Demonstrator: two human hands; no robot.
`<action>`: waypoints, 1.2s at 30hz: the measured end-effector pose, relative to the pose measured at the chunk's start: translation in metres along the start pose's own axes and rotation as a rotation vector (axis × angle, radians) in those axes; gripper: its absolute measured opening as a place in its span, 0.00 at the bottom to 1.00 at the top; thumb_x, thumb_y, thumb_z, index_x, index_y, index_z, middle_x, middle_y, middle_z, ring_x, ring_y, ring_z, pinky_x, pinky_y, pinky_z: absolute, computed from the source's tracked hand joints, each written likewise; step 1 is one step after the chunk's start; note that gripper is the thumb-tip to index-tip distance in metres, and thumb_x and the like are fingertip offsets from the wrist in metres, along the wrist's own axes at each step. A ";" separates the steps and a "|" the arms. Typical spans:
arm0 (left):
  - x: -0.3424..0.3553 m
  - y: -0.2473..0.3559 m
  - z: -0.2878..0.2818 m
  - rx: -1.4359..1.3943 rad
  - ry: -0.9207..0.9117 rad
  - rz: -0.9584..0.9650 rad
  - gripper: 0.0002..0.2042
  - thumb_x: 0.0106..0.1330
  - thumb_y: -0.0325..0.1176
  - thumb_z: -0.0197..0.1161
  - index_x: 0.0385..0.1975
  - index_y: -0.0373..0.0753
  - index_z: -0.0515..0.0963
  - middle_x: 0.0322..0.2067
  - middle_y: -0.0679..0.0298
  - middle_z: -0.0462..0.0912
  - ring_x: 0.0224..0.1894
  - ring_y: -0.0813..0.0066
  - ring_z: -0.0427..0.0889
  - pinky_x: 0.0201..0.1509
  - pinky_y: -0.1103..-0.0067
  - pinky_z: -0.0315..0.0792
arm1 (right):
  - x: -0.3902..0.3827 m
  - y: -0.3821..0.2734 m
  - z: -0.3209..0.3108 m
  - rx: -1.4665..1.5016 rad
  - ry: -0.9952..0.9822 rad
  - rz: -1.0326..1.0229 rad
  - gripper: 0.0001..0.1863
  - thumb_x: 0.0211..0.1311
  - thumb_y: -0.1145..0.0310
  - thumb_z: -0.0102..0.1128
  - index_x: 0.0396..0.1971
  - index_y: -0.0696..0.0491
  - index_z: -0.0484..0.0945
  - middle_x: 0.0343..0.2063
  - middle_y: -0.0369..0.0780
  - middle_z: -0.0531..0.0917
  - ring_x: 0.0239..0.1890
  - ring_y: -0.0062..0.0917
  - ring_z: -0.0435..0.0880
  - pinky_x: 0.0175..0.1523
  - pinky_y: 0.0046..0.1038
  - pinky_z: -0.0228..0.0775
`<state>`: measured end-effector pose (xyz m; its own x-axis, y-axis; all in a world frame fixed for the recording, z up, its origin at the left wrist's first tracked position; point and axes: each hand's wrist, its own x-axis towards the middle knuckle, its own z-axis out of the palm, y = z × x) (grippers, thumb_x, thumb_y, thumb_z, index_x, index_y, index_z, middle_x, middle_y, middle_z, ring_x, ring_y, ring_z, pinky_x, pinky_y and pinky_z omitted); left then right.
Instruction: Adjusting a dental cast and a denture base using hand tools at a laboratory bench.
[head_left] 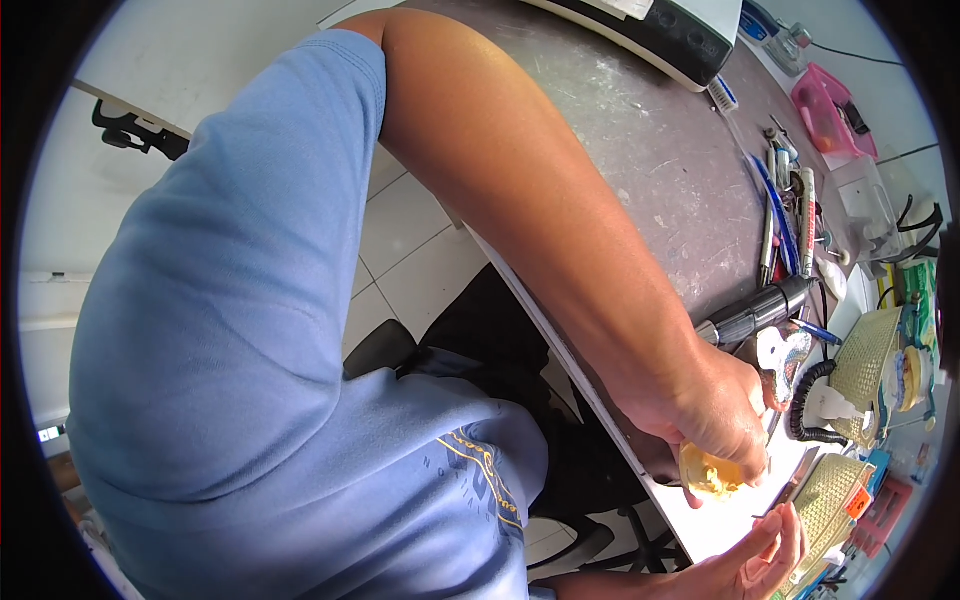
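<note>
My left arm reaches across the bench, and my left hand point(715, 410) is closed around a small, round yellowish cup point(688, 470). Pale yellow pieces point(718, 484) lie inside the cup; part of its rim is covered by my fingers. Close by, toward the lower edge, is my right hand point(768, 556), its thumb and fingers pinched together on a thin dark tool point(760, 517). Only the short tip of that tool shows. Just beyond my left hand rests a whitish object with a shiny speckled side point(783, 358).
A black handpiece point(765, 310) and its coiled cord point(808, 405) lie past my left hand. Woven baskets point(866, 368) and a dental model point(908, 378) line the far side. Pens and hand tools point(785, 215), a toothbrush point(722, 95) and a pink basket point(822, 110) sit farther up.
</note>
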<state>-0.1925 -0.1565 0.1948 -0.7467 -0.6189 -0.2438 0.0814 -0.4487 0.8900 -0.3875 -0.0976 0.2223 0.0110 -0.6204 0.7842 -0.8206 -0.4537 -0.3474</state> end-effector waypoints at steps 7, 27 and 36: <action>-0.005 -0.007 0.006 0.029 -0.010 0.015 0.17 0.57 0.31 0.70 0.44 0.33 0.77 0.35 0.57 0.85 0.35 0.69 0.86 0.35 0.77 0.82 | 0.002 -0.004 -0.004 0.198 -0.270 0.083 0.08 0.59 0.75 0.68 0.32 0.65 0.82 0.28 0.44 0.83 0.32 0.29 0.81 0.34 0.27 0.74; -0.003 -0.011 0.004 -0.015 0.043 0.068 0.17 0.57 0.30 0.70 0.44 0.33 0.76 0.34 0.57 0.84 0.35 0.69 0.86 0.34 0.76 0.82 | 0.008 -0.009 0.001 0.131 -0.355 0.026 0.04 0.56 0.82 0.68 0.31 0.64 0.82 0.27 0.44 0.83 0.31 0.30 0.82 0.32 0.28 0.75; -0.001 -0.011 0.004 -0.038 0.050 0.083 0.17 0.56 0.30 0.70 0.44 0.33 0.76 0.34 0.57 0.84 0.34 0.69 0.86 0.33 0.76 0.82 | 0.002 0.002 -0.015 -0.006 -0.536 0.107 0.05 0.66 0.79 0.57 0.39 0.61 0.78 0.38 0.44 0.79 0.44 0.29 0.80 0.50 0.33 0.73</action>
<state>-0.1952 -0.1483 0.1864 -0.7029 -0.6855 -0.1899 0.1671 -0.4186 0.8927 -0.3976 -0.0894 0.2310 0.2158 -0.9029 0.3718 -0.8363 -0.3675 -0.4070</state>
